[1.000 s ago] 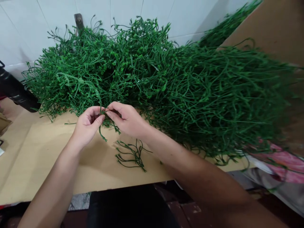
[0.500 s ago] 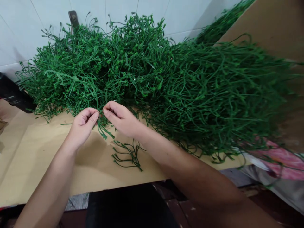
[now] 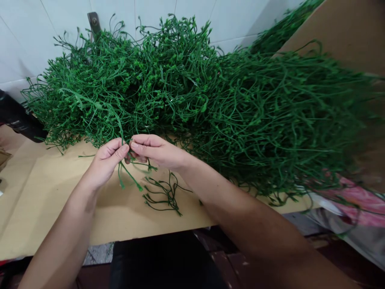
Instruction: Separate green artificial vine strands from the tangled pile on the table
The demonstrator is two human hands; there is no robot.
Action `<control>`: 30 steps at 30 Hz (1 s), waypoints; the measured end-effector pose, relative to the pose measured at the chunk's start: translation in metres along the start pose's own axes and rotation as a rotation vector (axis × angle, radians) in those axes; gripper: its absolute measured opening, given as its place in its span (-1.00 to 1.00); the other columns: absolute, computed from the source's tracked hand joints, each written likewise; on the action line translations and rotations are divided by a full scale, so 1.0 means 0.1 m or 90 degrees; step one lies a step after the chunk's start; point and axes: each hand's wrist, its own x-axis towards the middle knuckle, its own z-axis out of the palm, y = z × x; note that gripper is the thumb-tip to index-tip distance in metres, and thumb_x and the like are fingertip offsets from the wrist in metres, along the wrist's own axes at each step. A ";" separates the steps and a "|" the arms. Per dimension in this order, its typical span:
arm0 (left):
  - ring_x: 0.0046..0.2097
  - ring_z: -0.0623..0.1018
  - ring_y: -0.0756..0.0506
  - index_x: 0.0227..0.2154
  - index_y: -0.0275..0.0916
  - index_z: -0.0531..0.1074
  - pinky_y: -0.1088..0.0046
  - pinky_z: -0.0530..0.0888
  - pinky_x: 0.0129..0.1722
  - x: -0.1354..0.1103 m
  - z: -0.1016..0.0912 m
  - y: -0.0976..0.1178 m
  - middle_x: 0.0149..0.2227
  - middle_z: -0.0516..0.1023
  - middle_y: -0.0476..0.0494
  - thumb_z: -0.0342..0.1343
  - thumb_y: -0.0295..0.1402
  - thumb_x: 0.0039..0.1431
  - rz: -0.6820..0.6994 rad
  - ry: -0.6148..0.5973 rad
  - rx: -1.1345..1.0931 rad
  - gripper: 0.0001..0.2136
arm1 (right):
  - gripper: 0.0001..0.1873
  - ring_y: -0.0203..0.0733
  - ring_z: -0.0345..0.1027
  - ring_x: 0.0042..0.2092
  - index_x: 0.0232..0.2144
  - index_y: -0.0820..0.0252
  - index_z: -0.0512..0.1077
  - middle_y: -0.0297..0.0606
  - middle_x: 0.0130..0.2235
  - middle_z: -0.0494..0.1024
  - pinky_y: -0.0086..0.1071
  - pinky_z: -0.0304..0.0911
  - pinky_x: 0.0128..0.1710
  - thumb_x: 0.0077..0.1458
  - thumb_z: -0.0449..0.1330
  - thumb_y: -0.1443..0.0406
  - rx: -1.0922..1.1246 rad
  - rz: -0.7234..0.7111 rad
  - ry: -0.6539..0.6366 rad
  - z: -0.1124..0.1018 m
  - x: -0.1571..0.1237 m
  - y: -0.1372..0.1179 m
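My left hand [image 3: 108,159] is closed in a pinch on a few thin green plastic-looking stems [image 3: 132,178], whose forked tips hang below the fingers. Thumb against fingers, my right hand [image 3: 158,150] pinches at the same stems, close beside the left fingertips; some tips stick out under it. The exact point of grip is hidden by the fingers. Nearer to me, a small loose sprig of darker green stems [image 3: 168,196] lies on the cardboard. Just behind both hands rises a large tangled heap of green stems [image 3: 129,84].
Brown cardboard [image 3: 54,200] covers the work surface, its front edge close to my lap. A black bottle [image 3: 22,120] leans at the left. At the right stand a cardboard flap [image 3: 339,36] and pink cloth [image 3: 357,200]. White tiled wall [image 3: 54,24] closes the back.
Both hands have come slightly nearer to me and closer together, the fingertips now nearly touching. The held stems have shifted, their tips spreading apart. The loose sprig stays in place.
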 end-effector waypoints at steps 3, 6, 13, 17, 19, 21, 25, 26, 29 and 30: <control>-0.45 0.37 0.04 -0.57 -0.25 0.36 0.52 0.34 -0.42 -0.02 0.00 0.01 -0.56 0.37 0.00 0.19 -0.12 -0.03 -0.003 -0.008 -0.036 -0.71 | -0.59 -0.46 0.04 -0.52 -0.51 0.26 0.26 -0.35 -0.49 0.34 -0.50 -0.01 -0.54 0.04 0.11 0.00 0.021 0.024 -0.025 -0.03 -0.01 -0.01; -0.46 0.37 0.05 -0.59 -0.26 0.34 0.51 0.35 -0.40 -0.02 0.01 0.01 -0.57 0.35 0.01 0.19 -0.13 -0.03 -0.019 0.008 -0.019 -0.70 | -0.58 -0.46 0.03 -0.52 -0.51 0.26 0.28 -0.38 -0.52 0.28 -0.50 -0.02 -0.54 0.03 0.11 0.00 -0.018 0.035 -0.010 -0.05 -0.02 -0.01; -0.46 0.37 0.06 -0.55 -0.28 0.38 0.54 0.36 -0.42 0.01 0.05 0.01 -0.56 0.37 0.02 0.23 -0.11 -0.09 -0.027 -0.003 0.023 -0.69 | -0.57 -0.45 -0.03 -0.49 -0.58 0.24 0.20 -0.42 -0.55 0.15 -0.50 -0.04 -0.52 0.04 0.10 0.01 -0.131 0.002 0.037 -0.04 -0.03 0.04; -0.44 0.39 0.06 -0.51 -0.29 0.42 0.57 0.36 -0.41 -0.02 -0.03 0.02 -0.53 0.40 0.00 0.23 -0.17 -0.05 0.018 -0.066 -0.017 -0.74 | -0.56 -0.47 -0.02 -0.48 -0.55 0.26 0.20 -0.43 -0.53 0.15 -0.51 -0.02 -0.49 0.07 0.06 -0.01 -0.025 -0.048 -0.006 0.00 -0.04 0.07; -0.44 0.38 0.07 -0.47 -0.29 0.44 0.57 0.35 -0.42 -0.07 -0.09 0.04 -0.50 0.41 -0.01 0.23 -0.21 -0.03 0.043 -0.106 -0.033 -0.78 | -0.59 -0.48 0.01 -0.47 -0.52 0.28 0.22 -0.44 -0.53 0.17 -0.52 0.01 -0.45 0.10 0.07 0.04 0.029 -0.079 -0.048 0.01 -0.05 0.06; -0.44 0.37 0.06 -0.46 -0.29 0.45 0.55 0.34 -0.42 -0.11 -0.13 0.07 -0.50 0.41 -0.02 0.21 -0.26 0.01 0.058 -0.156 -0.035 -0.82 | -0.63 -0.48 0.03 -0.46 -0.50 0.30 0.26 -0.43 -0.53 0.19 -0.52 0.03 -0.43 0.12 0.08 0.08 0.069 -0.101 -0.090 0.02 -0.07 0.04; -0.46 0.38 0.03 -0.52 -0.30 0.45 0.51 0.31 -0.43 -0.17 -0.16 0.12 -0.54 0.41 -0.05 0.16 -0.28 0.06 0.064 -0.229 -0.052 -0.82 | -0.61 -0.49 0.03 -0.48 -0.50 0.31 0.26 -0.43 -0.53 0.19 -0.53 0.02 -0.46 0.09 0.11 0.06 0.127 -0.070 -0.111 0.02 -0.12 0.01; -0.48 0.39 0.03 -0.53 -0.30 0.45 0.49 0.31 -0.44 -0.17 -0.16 0.12 -0.56 0.42 -0.05 0.16 -0.27 0.05 0.058 -0.230 -0.074 -0.81 | -0.60 -0.49 0.03 -0.49 -0.51 0.30 0.25 -0.44 -0.53 0.18 -0.53 0.02 -0.47 0.08 0.12 0.06 0.142 -0.062 -0.105 0.03 -0.12 0.02; -0.53 0.39 0.03 -0.54 -0.29 0.44 0.47 0.34 -0.44 -0.13 -0.12 0.09 -0.60 0.41 -0.02 0.21 -0.24 0.00 0.042 -0.171 -0.161 -0.80 | -0.59 -0.50 0.06 -0.50 -0.54 0.28 0.20 -0.45 -0.55 0.19 -0.54 0.03 -0.49 0.07 0.13 0.06 0.176 -0.065 -0.059 0.05 -0.08 0.05; -0.53 0.39 0.03 -0.55 -0.28 0.44 0.47 0.35 -0.44 -0.10 -0.10 0.08 -0.61 0.40 0.00 0.23 -0.23 -0.03 0.035 -0.133 -0.179 -0.79 | -0.60 -0.50 0.08 -0.51 -0.54 0.28 0.21 -0.44 -0.55 0.22 -0.54 0.03 -0.50 0.07 0.13 0.05 0.174 -0.066 -0.037 0.05 -0.06 0.06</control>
